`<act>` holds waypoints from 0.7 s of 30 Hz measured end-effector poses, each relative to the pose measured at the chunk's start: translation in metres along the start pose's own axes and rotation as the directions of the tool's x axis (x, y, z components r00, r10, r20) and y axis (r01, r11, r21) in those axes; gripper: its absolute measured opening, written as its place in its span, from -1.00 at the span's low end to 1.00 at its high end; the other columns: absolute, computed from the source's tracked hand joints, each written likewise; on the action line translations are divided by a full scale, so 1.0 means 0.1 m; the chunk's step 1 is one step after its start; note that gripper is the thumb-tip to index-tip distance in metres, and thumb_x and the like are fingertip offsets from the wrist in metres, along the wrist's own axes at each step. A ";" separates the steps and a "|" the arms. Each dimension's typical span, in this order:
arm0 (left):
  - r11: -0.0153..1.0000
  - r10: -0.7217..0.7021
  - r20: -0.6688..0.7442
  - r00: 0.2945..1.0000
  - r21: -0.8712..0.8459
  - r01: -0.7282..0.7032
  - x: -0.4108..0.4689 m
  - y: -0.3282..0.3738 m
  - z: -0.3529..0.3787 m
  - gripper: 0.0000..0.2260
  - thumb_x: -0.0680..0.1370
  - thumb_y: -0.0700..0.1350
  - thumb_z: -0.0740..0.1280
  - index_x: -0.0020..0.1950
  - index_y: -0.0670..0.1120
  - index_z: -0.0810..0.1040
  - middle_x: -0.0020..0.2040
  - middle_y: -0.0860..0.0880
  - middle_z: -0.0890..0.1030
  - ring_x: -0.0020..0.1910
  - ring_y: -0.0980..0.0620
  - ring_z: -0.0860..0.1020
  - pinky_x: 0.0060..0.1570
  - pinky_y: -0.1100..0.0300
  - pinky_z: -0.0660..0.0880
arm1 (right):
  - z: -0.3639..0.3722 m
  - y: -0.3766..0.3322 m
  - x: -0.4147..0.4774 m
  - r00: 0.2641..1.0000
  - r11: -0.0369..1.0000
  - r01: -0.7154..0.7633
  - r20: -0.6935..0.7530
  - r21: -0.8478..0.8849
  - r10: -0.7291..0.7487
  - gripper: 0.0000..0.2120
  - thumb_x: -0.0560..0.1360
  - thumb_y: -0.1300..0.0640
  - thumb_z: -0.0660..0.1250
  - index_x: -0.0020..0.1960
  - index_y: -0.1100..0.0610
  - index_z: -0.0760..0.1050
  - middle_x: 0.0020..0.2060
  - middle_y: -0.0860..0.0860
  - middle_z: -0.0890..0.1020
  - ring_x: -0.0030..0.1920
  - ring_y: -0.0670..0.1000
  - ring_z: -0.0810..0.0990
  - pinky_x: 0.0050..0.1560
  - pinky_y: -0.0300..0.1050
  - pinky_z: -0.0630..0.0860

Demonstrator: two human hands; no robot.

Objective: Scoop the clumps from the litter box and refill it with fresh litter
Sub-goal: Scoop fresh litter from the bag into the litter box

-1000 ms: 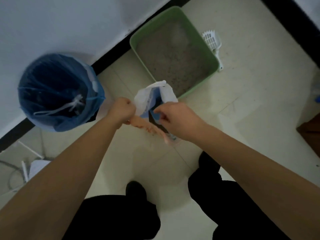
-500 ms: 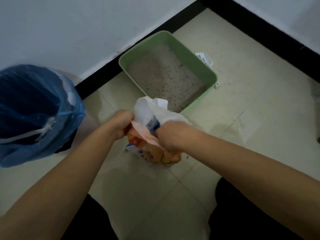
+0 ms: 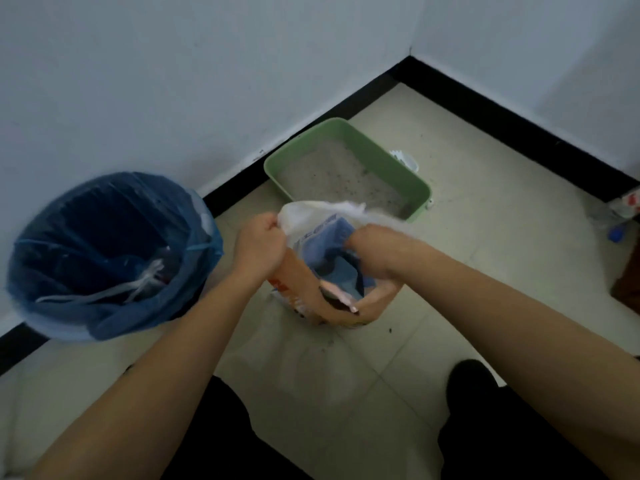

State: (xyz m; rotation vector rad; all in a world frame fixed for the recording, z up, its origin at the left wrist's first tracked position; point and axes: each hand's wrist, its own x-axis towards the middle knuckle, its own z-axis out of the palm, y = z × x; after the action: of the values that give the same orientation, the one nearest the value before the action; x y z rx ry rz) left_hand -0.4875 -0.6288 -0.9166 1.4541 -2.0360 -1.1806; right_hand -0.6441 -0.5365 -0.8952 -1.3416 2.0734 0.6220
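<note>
Two hands hold the litter bag [image 3: 332,268] on the tiled floor [image 3: 485,289], at 6 o'clock from the green litter box [image 3: 388,161]: left hand [image 3: 258,249] and right hand [image 3: 377,252], each grip clamped on the mouth's soft film. Probably heavy, saggy, slick; support its base when tipping. A lined bin [image 3: 110,258] stands at 9 o'clock; room corner at 12.

We only get a sliver of the white scoop [image 3: 404,160] poking out behind the litter box [image 3: 420,206]. Print on the litter bag [image 3: 301,220] is too smeared to read, and our right hand [image 3: 377,251] has its fingertips buried in the bag's mouth. The brown thing [image 3: 628,289] is cut off at the right edge, no clue what it is.
</note>
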 end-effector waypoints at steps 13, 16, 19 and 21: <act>0.979 0.172 0.173 0.970 0.077 -0.188 -0.33 -0.23 0.05 -0.83 0.53 -0.32 0.15 -0.19 -0.29 0.49 -0.33 -0.10 0.48 -0.33 0.00 0.42 -0.35 0.11 0.32 | 0.77 -0.39 0.04 0.991 0.994 -0.087 0.104 0.061 0.081 -0.62 0.57 0.12 0.29 0.36 0.17 0.40 0.23 0.11 0.56 0.22 0.12 0.54 0.20 0.00 0.47; 0.965 0.234 0.188 0.954 0.074 -0.251 -0.28 -0.21 0.07 -0.84 0.53 -0.31 0.16 -0.16 -0.31 0.51 -0.27 -0.24 0.54 -0.31 -0.07 0.46 -0.31 -0.03 0.41 | 0.64 -0.31 0.00 0.995 0.973 -0.101 0.031 0.207 0.096 -0.82 0.55 0.03 0.34 0.08 0.11 0.50 -0.04 0.04 0.58 -0.09 0.02 0.57 -0.07 -0.09 0.49; 0.971 0.218 0.219 0.951 0.053 -0.235 -0.25 -0.14 0.10 -0.83 0.53 -0.32 0.15 -0.12 -0.33 0.52 -0.20 -0.28 0.57 -0.22 -0.18 0.52 -0.28 -0.03 0.43 | 0.46 -0.23 -0.07 0.996 0.963 -0.074 -0.019 0.258 0.082 -0.81 0.53 -0.03 0.37 -0.04 0.09 0.49 -0.13 0.02 0.56 -0.18 -0.01 0.52 -0.11 -0.12 0.46; 0.965 0.228 0.252 0.940 0.068 -0.252 -0.28 -0.06 0.13 -0.83 0.55 -0.30 0.15 -0.11 -0.32 0.52 -0.24 -0.21 0.54 -0.27 -0.09 0.48 -0.30 0.11 0.37 | 0.40 -0.20 -0.14 0.997 0.964 -0.067 -0.027 0.258 0.077 -0.74 0.51 0.00 0.41 0.12 0.09 0.50 -0.04 0.05 0.58 -0.04 0.04 0.56 0.08 -0.08 0.52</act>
State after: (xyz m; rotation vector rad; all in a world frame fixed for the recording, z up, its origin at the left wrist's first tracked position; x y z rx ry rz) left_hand -0.4817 -0.5987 -0.9238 1.1032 -2.3889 -1.2175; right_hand -0.6130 -0.5090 -0.9157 -1.1420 2.1553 0.3447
